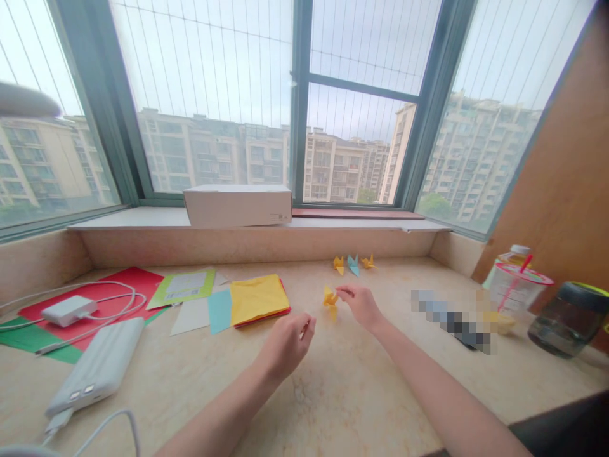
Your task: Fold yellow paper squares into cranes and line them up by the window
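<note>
A small yellow paper crane (329, 299) is at the middle of the marble-like ledge. My right hand (360, 303) pinches its right side between thumb and fingertips. To the left and nearer to me, my left hand (291, 339) is loosely closed, fingers curled in, with nothing visible in it. Farther back, a yellow crane (338, 265), a light blue crane (353, 265) and another yellow crane (368, 261) stand in a row. Left of my hands lies a stack of square paper (259, 299) with a yellow sheet on top and red edges below.
Light blue paper (219, 311), red paper (133, 285) and green paper (23, 339) lie leftward, under a white charger (70, 310) and cable. Nearby is a white power bank (98, 365). A cup with a straw (516, 285) and a dark jar (566, 320) stand right. Behind sits a white box (238, 206).
</note>
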{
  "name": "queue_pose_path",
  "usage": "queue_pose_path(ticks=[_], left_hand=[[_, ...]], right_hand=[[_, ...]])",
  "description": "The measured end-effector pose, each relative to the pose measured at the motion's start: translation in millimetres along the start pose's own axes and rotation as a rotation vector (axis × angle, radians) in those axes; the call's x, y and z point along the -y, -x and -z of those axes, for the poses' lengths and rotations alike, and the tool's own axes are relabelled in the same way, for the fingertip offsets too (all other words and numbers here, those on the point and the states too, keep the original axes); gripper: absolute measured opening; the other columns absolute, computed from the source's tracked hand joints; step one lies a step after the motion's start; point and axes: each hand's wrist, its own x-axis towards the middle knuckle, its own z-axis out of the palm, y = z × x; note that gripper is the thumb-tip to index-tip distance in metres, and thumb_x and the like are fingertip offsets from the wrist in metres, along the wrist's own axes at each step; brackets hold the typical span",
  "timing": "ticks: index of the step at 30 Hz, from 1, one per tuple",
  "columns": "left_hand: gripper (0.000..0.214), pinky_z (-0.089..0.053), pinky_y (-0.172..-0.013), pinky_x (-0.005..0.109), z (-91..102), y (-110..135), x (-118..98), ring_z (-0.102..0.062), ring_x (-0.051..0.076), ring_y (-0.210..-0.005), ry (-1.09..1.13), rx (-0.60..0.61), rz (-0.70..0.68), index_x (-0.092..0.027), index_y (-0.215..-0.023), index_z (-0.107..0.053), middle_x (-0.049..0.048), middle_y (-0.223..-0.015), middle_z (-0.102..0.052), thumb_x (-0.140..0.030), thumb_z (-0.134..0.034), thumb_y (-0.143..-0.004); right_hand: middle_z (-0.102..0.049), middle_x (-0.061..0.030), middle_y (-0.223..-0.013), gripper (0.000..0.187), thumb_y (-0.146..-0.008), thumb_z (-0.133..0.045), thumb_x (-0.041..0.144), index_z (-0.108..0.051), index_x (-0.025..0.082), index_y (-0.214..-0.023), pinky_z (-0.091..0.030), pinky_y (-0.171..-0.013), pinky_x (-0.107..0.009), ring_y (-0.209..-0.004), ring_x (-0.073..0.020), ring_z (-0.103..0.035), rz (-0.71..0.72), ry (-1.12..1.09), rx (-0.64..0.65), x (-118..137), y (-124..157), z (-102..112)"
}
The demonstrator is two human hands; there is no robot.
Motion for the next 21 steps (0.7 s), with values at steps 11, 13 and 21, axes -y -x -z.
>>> queue_pose_path(ticks=[11,13,21], left_hand=[[0.035,-0.032,-0.058,0.027,-3.7,4,0,-0.057,0.015,-0.058,-0.185,0.027,-0.122,-0.019,-0.065,-0.052,0.0016,-0.060,-0.060,-0.024,-0.040,-0.098],[0.035,-0.031,-0.057,0.027,-3.7,5,-1,-0.056,0.015,-0.057,-0.191,0.027,-0.141,-0.019,-0.064,-0.051,0.0014,-0.059,-0.060,-0.024,-0.041,-0.098],[0.033,-0.030,-0.054,0.027,-9.8,11,-2,-0.056,0.015,-0.055,-0.227,0.024,-0.184,-0.019,-0.066,-0.054,0.0017,-0.059,-0.061,-0.022,-0.043,-0.097]], right_hand=[[-0.077,-0.0084,-0.094,0.023,-0.085,-0.058,0.030,-0.077,0.019,-0.091,-0.051,-0.080,-0.033,-0.085,-0.0229,-0.070,0.051,0.171,-0.009,3,-22,33],[-0.078,-0.0078,-0.091,0.023,-0.085,-0.059,0.031,-0.078,0.019,-0.090,-0.051,-0.077,-0.033,-0.082,-0.0229,-0.070,0.039,0.199,-0.002,1,-27,47],[-0.079,-0.0062,-0.091,0.019,-0.084,-0.061,0.027,-0.078,0.020,-0.089,-0.050,-0.078,-0.031,-0.084,-0.0230,-0.072,0.043,0.326,0.085,-9,-55,67]])
